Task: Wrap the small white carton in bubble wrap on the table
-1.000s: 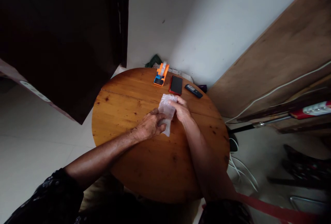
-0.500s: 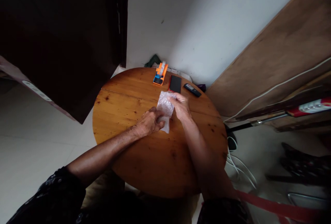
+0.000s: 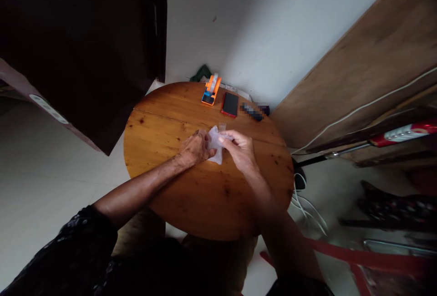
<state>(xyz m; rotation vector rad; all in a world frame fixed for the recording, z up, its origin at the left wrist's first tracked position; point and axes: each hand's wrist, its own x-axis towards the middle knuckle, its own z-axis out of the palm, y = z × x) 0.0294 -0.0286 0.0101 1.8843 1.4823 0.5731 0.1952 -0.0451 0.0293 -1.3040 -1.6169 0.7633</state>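
Seemingly for steadiness, the left hand [image 3: 195,149] clamps one side of the crumpled whitish plastic bubble wrap [image 3: 215,139], the right hand [image 3: 242,150] pinching the other, on or perhaps just above the round brown wooden table [image 3: 153,145].

On my feed I see a black left sleeve [image 3: 73,241] with pale flecks, a dark right sleeve [image 3: 300,287], brownish trousers [image 3: 141,231], bare left hand [image 3: 195,148] and right hand [image 3: 243,149].

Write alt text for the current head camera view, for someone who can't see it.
A person's left hand touches crumpled clear plastic while the right hand pinches it, over a round wooden table. Farther back are an orange tape dispenser, a phone and a pixelated dark object.
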